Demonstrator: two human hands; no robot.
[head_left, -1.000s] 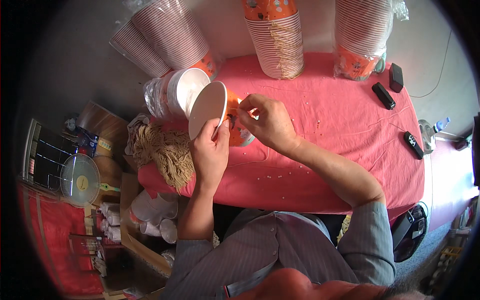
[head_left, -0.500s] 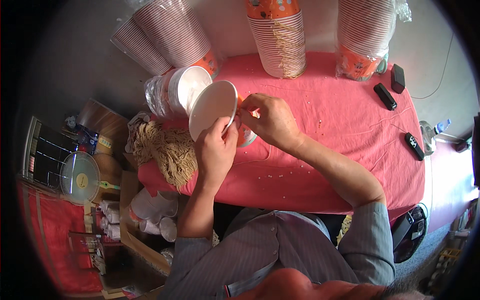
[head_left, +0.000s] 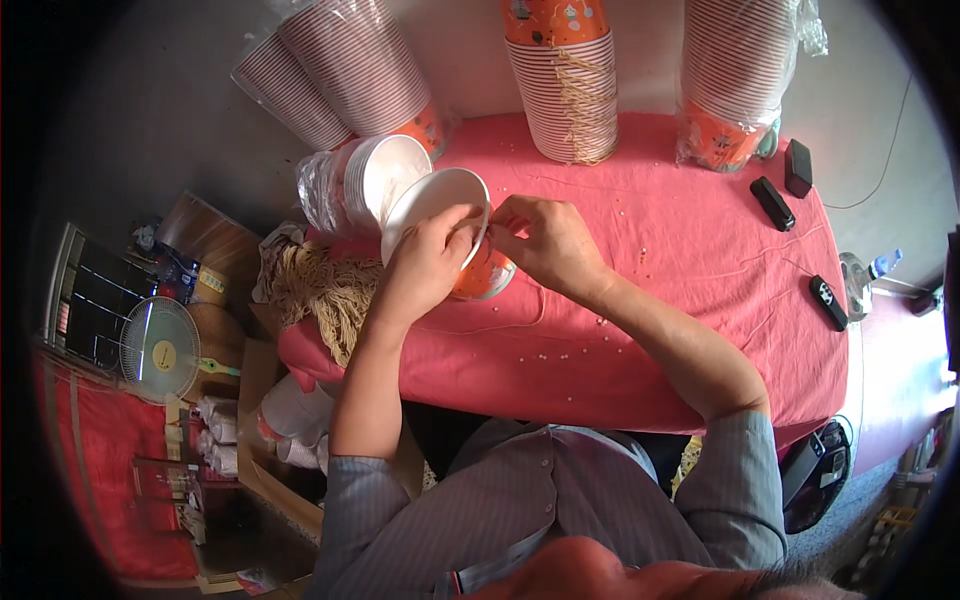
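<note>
A paper bucket (head_left: 487,278), orange with a printed pattern outside and white inside, is tilted at the table's left part. My left hand (head_left: 425,262) grips its rim, with fingers reaching over into the white opening. At the rim's right side my right hand (head_left: 560,250) is closed in a pinch, its fingertips close to the left ones; what lies between them is too small to make out. A thin pale string (head_left: 541,312) curves over the cloth below my right hand. Left of my left forearm hangs a bundle of beige strings (head_left: 335,300) over the table edge.
White buckets in plastic wrap (head_left: 360,180) lie behind the tilted one. Tall nested stacks (head_left: 565,95) line the table's back. On the red cloth (head_left: 680,330) are small white beads (head_left: 545,357) and black devices (head_left: 772,204). A cardboard box (head_left: 270,470) with white containers stands left, below the table.
My left hand has shifted its fingers from the outer rim up over and into the bucket's opening. The bucket has tipped a little; my right hand stays at the rim.
</note>
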